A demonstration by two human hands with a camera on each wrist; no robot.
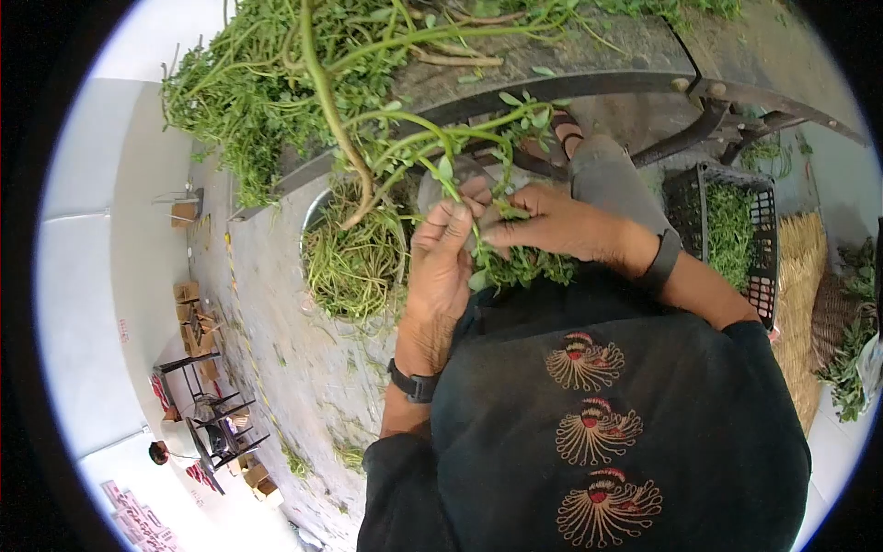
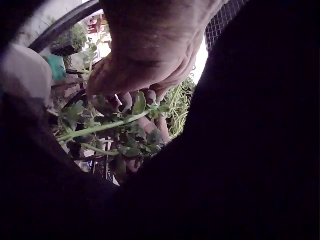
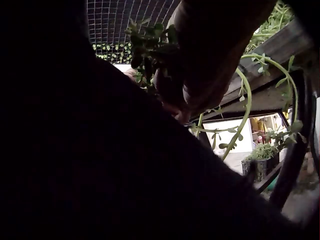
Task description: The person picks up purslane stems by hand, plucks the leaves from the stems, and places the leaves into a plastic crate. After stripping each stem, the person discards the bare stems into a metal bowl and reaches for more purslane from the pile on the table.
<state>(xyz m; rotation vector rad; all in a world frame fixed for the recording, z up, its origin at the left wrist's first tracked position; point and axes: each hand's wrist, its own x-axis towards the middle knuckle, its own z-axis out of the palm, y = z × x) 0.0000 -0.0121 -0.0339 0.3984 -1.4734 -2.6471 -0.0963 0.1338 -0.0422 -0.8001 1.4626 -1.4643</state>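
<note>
A long green stem (image 1: 444,184) with branching shoots runs up from my hands in the head view. My left hand (image 1: 440,276) pinches it between thumb and fingers. Close beside it on the right, my right hand (image 1: 575,225) has its fingers curled round leafy green sprigs (image 1: 529,267), which spread below the hand over the dark top. In the left wrist view, the left hand (image 2: 150,50) is above a leafy stem (image 2: 100,128); dark cloth hides much. The right hand (image 3: 210,55) is dim in the right wrist view, with leaves (image 3: 152,47) beside its fingers.
A heap of greens (image 1: 248,120) lies on the dark-edged table (image 1: 635,46). Below stands a round container of stems (image 1: 354,258). At the right are a black crate (image 1: 763,248) of greens and a straw mat (image 1: 800,285). Another person (image 1: 175,451) is at the far left.
</note>
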